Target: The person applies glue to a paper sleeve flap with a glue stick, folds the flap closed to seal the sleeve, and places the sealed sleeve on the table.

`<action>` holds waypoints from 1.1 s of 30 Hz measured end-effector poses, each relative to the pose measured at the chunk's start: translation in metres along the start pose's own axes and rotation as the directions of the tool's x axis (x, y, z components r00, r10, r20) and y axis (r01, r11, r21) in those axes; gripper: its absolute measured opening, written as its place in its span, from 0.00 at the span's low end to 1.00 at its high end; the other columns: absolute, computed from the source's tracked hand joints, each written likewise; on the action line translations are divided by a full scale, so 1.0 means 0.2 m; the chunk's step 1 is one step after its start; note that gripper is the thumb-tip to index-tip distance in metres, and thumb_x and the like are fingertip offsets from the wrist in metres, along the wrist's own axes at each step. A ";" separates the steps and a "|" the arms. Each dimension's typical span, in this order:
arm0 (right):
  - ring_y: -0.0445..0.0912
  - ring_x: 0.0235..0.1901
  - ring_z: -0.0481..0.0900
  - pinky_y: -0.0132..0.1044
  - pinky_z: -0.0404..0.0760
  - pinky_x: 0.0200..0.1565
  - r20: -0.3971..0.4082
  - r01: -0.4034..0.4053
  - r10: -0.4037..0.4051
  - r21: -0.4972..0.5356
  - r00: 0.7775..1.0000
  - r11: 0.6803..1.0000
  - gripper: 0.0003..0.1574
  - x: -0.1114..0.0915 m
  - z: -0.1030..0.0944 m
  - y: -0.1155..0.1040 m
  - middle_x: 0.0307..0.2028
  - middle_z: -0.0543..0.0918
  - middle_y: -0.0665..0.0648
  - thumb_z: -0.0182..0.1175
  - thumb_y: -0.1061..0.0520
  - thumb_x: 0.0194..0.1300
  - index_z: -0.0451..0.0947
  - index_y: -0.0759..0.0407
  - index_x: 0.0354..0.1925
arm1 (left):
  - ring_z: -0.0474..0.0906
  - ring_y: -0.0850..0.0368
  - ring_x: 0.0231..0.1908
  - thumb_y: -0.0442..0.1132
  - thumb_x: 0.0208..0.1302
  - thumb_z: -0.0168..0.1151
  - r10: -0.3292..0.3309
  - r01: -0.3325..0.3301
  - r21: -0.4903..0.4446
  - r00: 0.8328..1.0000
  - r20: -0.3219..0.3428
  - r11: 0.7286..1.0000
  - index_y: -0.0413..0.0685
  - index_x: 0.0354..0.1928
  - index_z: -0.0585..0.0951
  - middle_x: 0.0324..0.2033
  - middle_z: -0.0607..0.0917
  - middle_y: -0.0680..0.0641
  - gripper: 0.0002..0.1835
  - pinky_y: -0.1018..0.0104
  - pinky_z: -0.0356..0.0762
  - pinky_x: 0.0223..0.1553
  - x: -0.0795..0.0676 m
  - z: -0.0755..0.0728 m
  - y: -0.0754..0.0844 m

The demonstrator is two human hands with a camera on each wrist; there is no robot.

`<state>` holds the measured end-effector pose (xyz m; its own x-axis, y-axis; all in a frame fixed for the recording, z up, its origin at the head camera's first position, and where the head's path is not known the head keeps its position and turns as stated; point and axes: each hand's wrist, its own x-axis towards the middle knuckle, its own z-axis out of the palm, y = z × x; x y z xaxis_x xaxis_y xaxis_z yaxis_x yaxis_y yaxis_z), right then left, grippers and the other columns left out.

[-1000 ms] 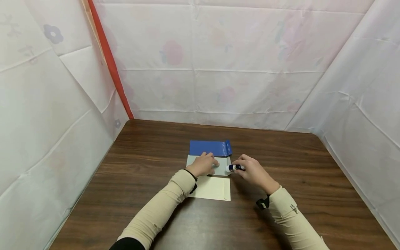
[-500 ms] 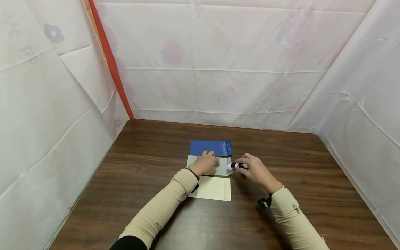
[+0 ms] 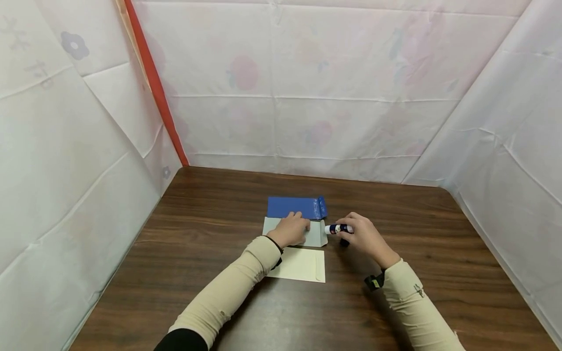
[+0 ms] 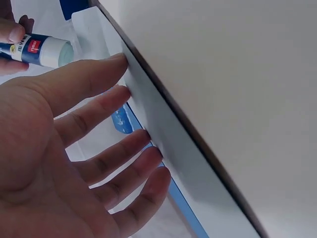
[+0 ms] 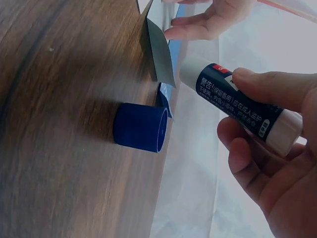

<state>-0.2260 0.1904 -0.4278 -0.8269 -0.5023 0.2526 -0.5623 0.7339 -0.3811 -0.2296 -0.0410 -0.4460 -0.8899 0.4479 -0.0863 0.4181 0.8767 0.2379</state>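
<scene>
A pale grey envelope lies on the table with its flap at the right end, raised a little in the right wrist view. My left hand rests on this envelope, its spread fingertips touching the paper in the left wrist view. My right hand pinches an uncapped glue stick between thumb and fingers. The white end of the stick points left, just beside the flap and apart from it. Below the right hand, a dark blue cap stands on the table.
Behind the grey envelope lies a blue envelope, with shiny whitish streaks near its flap. A cream envelope lies in front, partly under the left wrist. All are on a brown wooden table with white sheeting around it.
My right hand has drawn the glue stick rightward and slightly back, off the grey flap. The cap has come into view beneath it. My left hand has hardly moved.
</scene>
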 end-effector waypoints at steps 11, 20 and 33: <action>0.42 0.29 0.73 0.33 0.72 0.30 -0.011 -0.047 0.047 0.001 0.999 0.999 0.15 -0.02 -0.01 0.03 0.35 0.81 0.57 0.70 0.59 0.57 0.85 0.62 0.44 | 0.73 0.49 0.48 0.39 0.62 0.65 -0.008 0.008 0.003 1.000 0.012 1.000 0.48 0.56 0.80 0.49 0.79 0.44 0.19 0.56 0.77 0.46 0.00 -0.01 0.03; 0.42 0.30 0.74 0.34 0.74 0.30 -0.029 -0.056 0.057 0.026 0.998 0.998 0.16 -0.03 -0.02 0.05 0.35 0.81 0.57 0.70 0.61 0.57 0.84 0.63 0.45 | 0.76 0.50 0.55 0.35 0.59 0.68 0.097 -0.097 0.009 0.995 0.000 0.995 0.48 0.61 0.78 0.55 0.81 0.46 0.26 0.60 0.75 0.57 0.04 -0.01 0.07; 0.44 0.31 0.75 0.35 0.74 0.30 -0.048 -0.078 0.080 0.033 0.996 0.996 0.17 -0.03 -0.05 0.09 0.36 0.82 0.58 0.71 0.60 0.56 0.85 0.63 0.45 | 0.75 0.49 0.57 0.37 0.62 0.67 0.108 -0.110 0.052 0.993 0.050 0.993 0.57 0.69 0.70 0.58 0.79 0.45 0.33 0.58 0.74 0.58 0.06 0.03 0.08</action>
<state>-0.2302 0.2109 -0.4276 -0.8685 -0.4199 0.2635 -0.4954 0.7556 -0.4286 -0.2324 -0.0213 -0.4484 -0.8295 0.5478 -0.1084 0.5226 0.8299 0.1951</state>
